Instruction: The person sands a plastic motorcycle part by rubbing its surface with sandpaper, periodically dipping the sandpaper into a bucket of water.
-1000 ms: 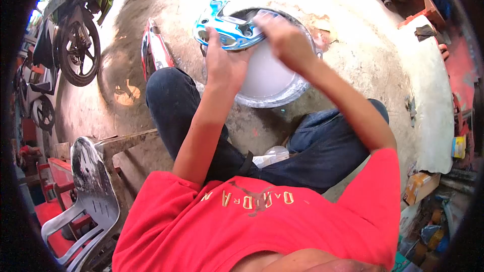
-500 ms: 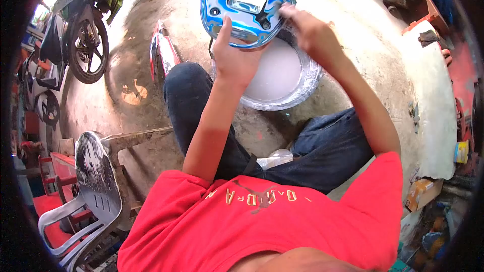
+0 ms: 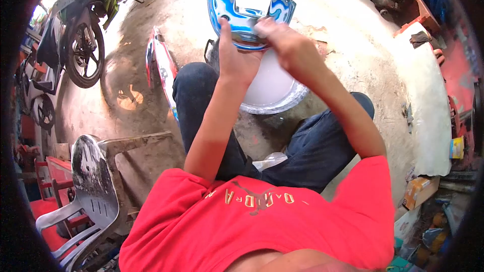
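Note:
A glossy blue-and-white U-shaped cover [image 3: 229, 11], apparently a motorcycle body panel, is held up over a round basin [image 3: 282, 105] of cloudy whitish liquid. My left hand [image 3: 237, 63] grips its lower left edge, thumb on the patterned face and the other fingers hidden behind. Against the face, right of the middle, rests my right hand [image 3: 290, 43] with its fingers pressed together. Something greyish shows at those blurred fingertips; I cannot make out what it is.
On the floor to the left lies a red-and-white panel [image 3: 162, 63]. Motorcycles [image 3: 83, 45] stand farther left, above a worn plastic chair [image 3: 96, 181]. A pale slab [image 3: 431, 106] and a cardboard box [image 3: 421, 191] line the right side.
My right hand has moved left and down across the cover, from its right arm to right of the middle. The cover sits slightly lower and farther right in view, still in my left hand.

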Demonstrator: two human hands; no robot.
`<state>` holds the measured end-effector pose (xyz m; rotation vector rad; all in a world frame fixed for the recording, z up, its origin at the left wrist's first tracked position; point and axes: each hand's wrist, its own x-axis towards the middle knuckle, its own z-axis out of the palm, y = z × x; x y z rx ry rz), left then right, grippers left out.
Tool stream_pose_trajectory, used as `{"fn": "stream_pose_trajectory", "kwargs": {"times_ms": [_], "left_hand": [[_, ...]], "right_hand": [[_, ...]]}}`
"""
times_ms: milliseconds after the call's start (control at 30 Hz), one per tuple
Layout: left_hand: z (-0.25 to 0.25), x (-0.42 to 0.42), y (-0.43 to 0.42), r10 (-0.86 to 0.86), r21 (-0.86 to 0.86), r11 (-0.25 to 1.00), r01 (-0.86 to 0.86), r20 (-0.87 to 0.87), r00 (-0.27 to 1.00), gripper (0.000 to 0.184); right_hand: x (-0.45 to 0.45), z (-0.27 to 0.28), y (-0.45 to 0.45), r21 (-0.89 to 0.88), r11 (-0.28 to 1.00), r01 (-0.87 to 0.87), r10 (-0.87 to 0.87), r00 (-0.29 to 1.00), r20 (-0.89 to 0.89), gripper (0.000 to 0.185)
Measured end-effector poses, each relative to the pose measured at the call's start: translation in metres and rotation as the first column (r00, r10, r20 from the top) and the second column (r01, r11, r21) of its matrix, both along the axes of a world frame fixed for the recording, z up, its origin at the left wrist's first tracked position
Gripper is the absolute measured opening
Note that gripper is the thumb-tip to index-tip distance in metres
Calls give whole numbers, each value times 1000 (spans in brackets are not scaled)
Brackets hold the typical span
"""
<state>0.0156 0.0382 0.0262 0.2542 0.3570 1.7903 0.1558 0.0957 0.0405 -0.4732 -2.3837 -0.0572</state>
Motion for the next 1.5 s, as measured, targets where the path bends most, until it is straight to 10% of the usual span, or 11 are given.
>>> {"fn": "stream_pose_trajectory", "kwargs": {"times_ms": [167,200,400,500,667,867,967,1067,1333,1400,1500], "left_hand": [[0,-7,3,46,6,999,-46,-118,992,47],[3,-4,3,98,-38,994,-105,-148,984,45],[5,-11,3,23,-120,992,-30,-59,998,34],[10,-6,0,-38,-101,994,33,-40,998,35],[-3,-11,7,-120,5,993,120,-48,992,38],[9,3,-3,-7,-35,999,3,-105,994,33],[0,-5,-2,-75,-22,997,74,-30,997,33],[12,2,-8,-21,-20,1000,20,-34,999,34],[-6,-1,-5,14,66,998,-11,-45,999,25],[8,6,-10,68,-23,997,-68,-18,998,26],[5,7,-10,85,-38,996,-86,-40,996,28]], "right_hand": [[6,7,38,-258,952,164,-196,975,-104,29],[10,18,40,-386,854,349,-338,936,98,29],[-9,-5,7,25,999,-47,48,997,-57,39],[8,14,40,-301,926,228,-254,966,-51,40],[-5,-7,-4,-5,1000,8,-8,1000,-19,41],[16,15,23,-332,912,242,-244,969,37,30],[-2,-1,-18,-28,998,-57,54,994,-99,31],[10,-1,16,-184,974,130,-146,986,-77,33],[-1,0,-11,-236,968,-79,65,996,-65,34],[8,9,16,-456,874,167,-188,982,-2,31],[7,-3,10,-257,963,84,-94,995,-26,36]]}}
